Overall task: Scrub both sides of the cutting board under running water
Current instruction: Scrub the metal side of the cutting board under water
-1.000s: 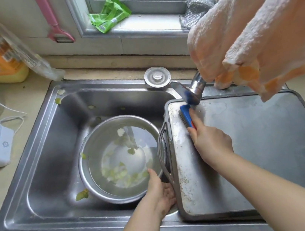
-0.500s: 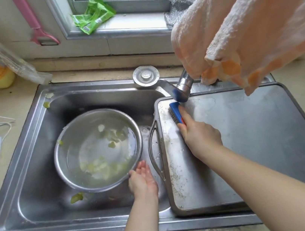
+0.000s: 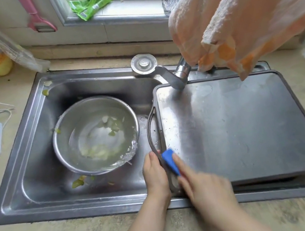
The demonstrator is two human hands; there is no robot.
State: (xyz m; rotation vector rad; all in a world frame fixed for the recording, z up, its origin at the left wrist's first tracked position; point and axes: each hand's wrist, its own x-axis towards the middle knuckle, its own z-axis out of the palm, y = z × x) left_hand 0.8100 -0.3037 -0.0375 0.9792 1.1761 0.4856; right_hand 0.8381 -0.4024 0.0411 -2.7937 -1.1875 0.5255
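The board lies flat across the right part of the sink, its handle toward the bowl. The tap spout hangs over the far-left corner; wet sheen is seen there, but a running stream cannot be made out.

Change noted: a second ago the brush was held at the far-left corner under the spout; it has been drawn down the left edge to the near-left corner. The right hand is closed around the brush, motion-blurred. The left hand, earlier by the bowl's rim, has been brought to the handle's near end; its fingers appear curled on the handle, though the contact is partly hidden.

Judgement: the top face's left margin is being scrubbed with the board steadied. The rest of this face and the underside are taken as not yet done.
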